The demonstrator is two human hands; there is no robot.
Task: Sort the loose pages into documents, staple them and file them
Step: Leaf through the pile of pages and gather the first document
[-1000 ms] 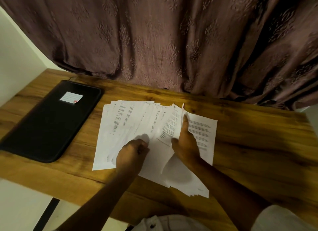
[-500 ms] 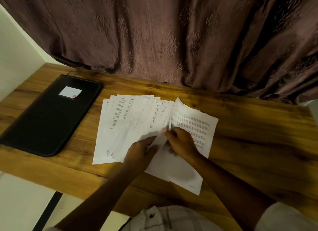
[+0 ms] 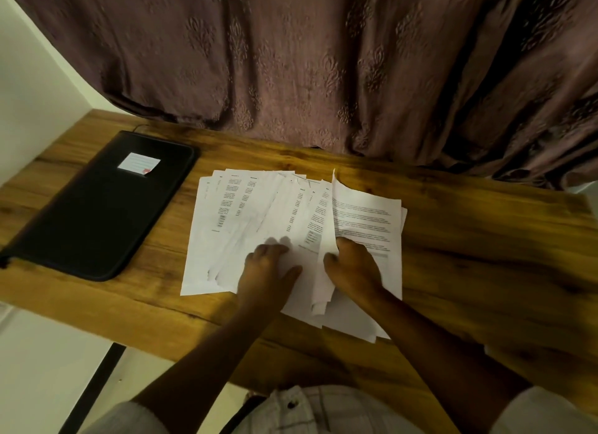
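Wooden desk (image 3: 485, 255), black folder (image 3: 97, 213) beside fanned pages (image 3: 246, 213); left grip (image 3: 270, 268) presses them, right grip (image 3: 354, 265) pinches one sheet (image 3: 326, 226).

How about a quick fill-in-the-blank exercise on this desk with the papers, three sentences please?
The black folder lies to the ____ of the loose pages.
The table is made of ____.
The right hand pinches one raised sheet while the left hand rests on the ____.
Missing words: left; wood; pages.
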